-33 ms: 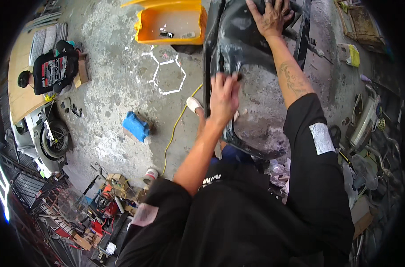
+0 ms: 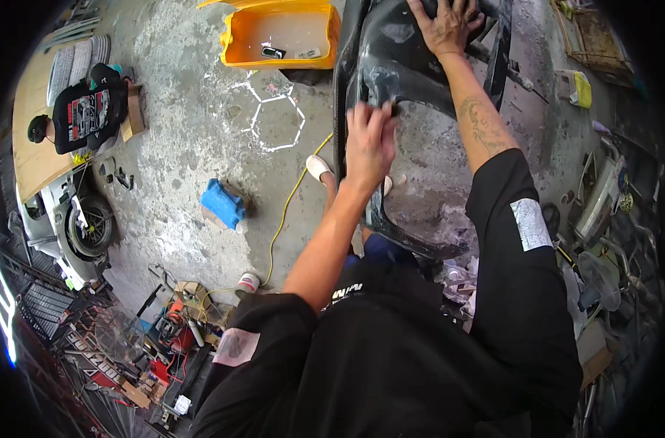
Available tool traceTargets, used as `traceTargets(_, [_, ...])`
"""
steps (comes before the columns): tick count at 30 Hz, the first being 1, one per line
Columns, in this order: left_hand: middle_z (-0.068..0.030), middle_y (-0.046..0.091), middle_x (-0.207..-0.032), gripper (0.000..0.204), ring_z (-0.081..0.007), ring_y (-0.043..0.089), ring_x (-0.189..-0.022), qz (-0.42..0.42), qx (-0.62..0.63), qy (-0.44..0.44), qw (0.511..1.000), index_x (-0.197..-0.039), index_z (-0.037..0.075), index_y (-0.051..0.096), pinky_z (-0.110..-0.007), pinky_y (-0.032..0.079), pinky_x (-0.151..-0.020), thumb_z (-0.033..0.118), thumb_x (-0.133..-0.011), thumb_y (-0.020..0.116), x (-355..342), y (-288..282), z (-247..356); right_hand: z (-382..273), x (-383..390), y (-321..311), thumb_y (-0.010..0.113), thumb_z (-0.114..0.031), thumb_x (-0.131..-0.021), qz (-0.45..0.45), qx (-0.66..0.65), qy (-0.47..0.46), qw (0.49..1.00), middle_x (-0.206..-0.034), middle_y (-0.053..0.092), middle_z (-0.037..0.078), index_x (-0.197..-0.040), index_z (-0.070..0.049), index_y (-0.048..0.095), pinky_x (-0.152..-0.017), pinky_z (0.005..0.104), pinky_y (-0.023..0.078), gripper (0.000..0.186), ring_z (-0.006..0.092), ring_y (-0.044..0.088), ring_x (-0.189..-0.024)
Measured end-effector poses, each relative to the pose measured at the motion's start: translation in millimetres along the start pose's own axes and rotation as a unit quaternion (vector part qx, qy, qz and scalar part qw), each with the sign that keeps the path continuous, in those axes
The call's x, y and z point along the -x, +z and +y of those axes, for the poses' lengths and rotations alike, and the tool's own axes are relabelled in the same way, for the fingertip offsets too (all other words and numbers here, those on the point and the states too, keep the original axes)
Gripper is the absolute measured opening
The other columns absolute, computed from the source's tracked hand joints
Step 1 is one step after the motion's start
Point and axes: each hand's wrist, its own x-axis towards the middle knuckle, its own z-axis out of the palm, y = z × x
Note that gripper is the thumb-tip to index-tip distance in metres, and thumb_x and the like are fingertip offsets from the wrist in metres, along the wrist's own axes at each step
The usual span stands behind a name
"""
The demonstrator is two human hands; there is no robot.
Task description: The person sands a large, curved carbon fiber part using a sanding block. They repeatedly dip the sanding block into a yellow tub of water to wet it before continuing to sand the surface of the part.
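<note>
A large black panel (image 2: 413,95) with a woven, carbon-fibre look and an open frame-like shape stands in front of me. Its surface carries greyish, wet-looking smears. My left hand (image 2: 369,142) is closed with bent fingers over the panel's left part, beside the edge of its big opening. A small dark bit shows at the fingertips, too hidden to name. Farther off, my right hand (image 2: 448,28) lies flat on the panel's top with its fingers spread.
A yellow tub (image 2: 281,64) of cloudy water stands at the far left of the panel. A yellow cord (image 2: 281,226) crosses the floor near a blue cloth bundle (image 2: 225,204). At left, a person (image 2: 91,113) bends beside a cardboard box. Tools and parts (image 2: 175,328) clutter the lower left.
My left hand has shifted slightly away from me along the panel, fingers still bent. My right hand stays in nearly the same place.
</note>
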Motion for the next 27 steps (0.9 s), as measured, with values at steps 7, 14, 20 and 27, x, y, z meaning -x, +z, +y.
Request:
traceTargets(7, [-0.0153, 0.059, -0.103, 0.036, -0.0357, 0.057, -0.097, -0.008, 0.016, -0.017, 1.0, -0.12, 0.002, 0.069, -0.044, 0.05, -0.085, -0.001, -0.085, 0.078, 33, 0, -3, 6, 0, 3, 0.068, -0.058, -0.094, 0.018, -0.004, -0.007, 1.0, -0.169, 0.034, 0.007, -0.144, -0.03, 0.059, -0.121, 0.0696, 0.015, 0.059, 0.0426, 0.025, -0.155])
traceTargets(14, [-0.0177, 0.058, -0.108, 0.031, -0.0315, 0.062, -0.098, 0.119, 0.064, -0.117, 0.984, -0.122, -0.002, 0.066, -0.039, 0.051, -0.088, 0.004, -0.093, 0.075, 1, -5, 7, 10, 5, 6, 0.069, -0.055, -0.094, 0.014, 0.015, -0.013, 1.0, -0.169, 0.033, 0.007, -0.144, -0.029, 0.059, -0.12, 0.0711, 0.017, 0.057, 0.0435, 0.025, -0.154])
traceTargets(20, [-0.0217, 0.056, -0.109, 0.036, -0.0377, 0.061, -0.096, 0.018, 0.027, -0.07, 0.997, -0.129, -0.002, 0.061, -0.044, 0.053, -0.083, 0.002, -0.094, 0.072, 34, -1, 9, 7, -2, 5, 0.069, -0.056, -0.094, 0.025, -0.004, -0.028, 0.999, -0.169, 0.034, 0.007, -0.144, -0.029, 0.06, -0.12, 0.0722, 0.017, 0.057, 0.0443, 0.026, -0.154])
traceTargets(27, [-0.0231, 0.053, -0.101, 0.037, -0.041, 0.057, -0.092, -0.008, 0.034, -0.044, 0.998, -0.124, -0.007, 0.058, -0.047, 0.05, -0.08, -0.005, -0.089, 0.071, 32, 6, 3, 7, 7, 4, 0.072, -0.052, -0.093, 0.001, 0.013, -0.018, 1.0, -0.168, 0.035, 0.009, -0.144, -0.028, 0.06, -0.12, 0.0705, 0.018, 0.057, 0.0438, 0.027, -0.153])
